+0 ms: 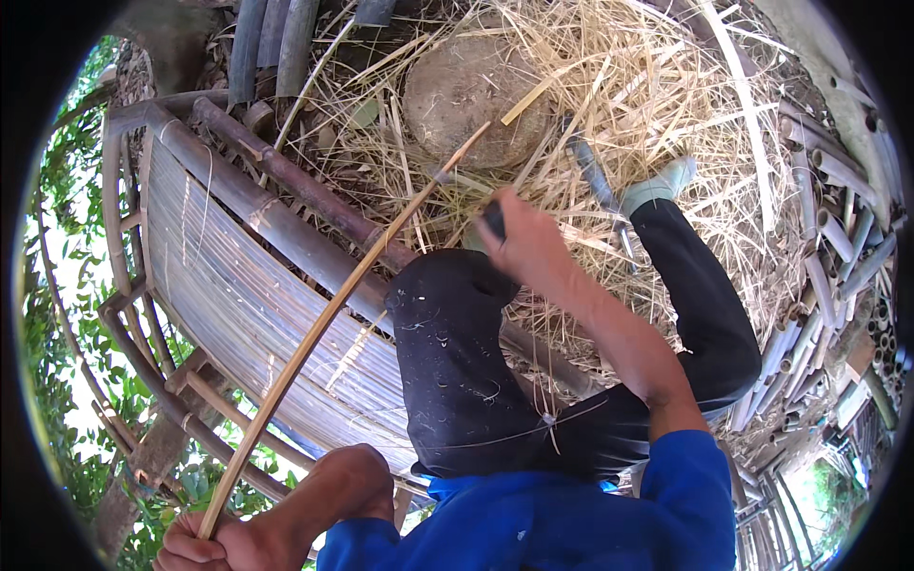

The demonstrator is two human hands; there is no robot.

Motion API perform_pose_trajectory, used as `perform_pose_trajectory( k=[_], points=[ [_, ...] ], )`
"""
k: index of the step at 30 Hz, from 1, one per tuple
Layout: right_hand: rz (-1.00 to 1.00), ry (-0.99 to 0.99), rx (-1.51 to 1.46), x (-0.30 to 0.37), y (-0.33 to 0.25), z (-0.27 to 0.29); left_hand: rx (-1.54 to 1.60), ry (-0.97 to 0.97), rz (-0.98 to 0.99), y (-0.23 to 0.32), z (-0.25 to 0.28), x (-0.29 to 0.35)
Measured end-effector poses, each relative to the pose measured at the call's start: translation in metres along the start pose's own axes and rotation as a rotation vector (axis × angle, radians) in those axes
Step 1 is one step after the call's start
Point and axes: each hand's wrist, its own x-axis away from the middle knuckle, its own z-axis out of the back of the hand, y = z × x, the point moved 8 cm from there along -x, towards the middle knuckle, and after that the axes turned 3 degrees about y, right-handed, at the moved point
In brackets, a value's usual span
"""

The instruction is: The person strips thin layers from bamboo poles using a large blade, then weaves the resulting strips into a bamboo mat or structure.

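My left hand (pixel 214 544), at the lower left, is closed around the near end of a long split bamboo strip (pixel 328 314). The strip slants up and right across the bamboo bench, and its far tip lies over the round wooden block (pixel 457 100). Beyond my knee, my right hand (pixel 528 243) is closed on a dark-handled tool (pixel 493 220), just right of the strip. The tool's working end is too blurred to make out. A small grey patch (pixel 444 177) shows on the strip near its far end.
Pale bamboo shavings (pixel 647 86) cover the ground around the block. A dark, slightly curved piece (pixel 592 169) lies among them near my foot (pixel 666 183). To the left stands a slatted bamboo bench (pixel 257 276) with thick poles. Cut bamboo tubes (pixel 838 233) are piled at right.
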Motion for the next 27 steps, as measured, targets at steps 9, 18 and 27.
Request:
perform_pose_trajectory(
  k=[9, 18, 27],
  points=[
    [-0.236, -0.047, 0.068, 0.0, 0.055, -0.012, 0.016, -0.016, 0.061, -0.011, -0.001, 0.001],
    [-0.43, -0.03, 0.133, -0.005, 0.156, -0.011, 0.139, -0.088, 0.135, -0.012, -0.006, -0.002],
    [0.03, -0.047, 0.124, -0.002, -0.019, 0.014, 0.617, -0.247, 0.184, -0.009, -0.018, 0.006]
  ],
)
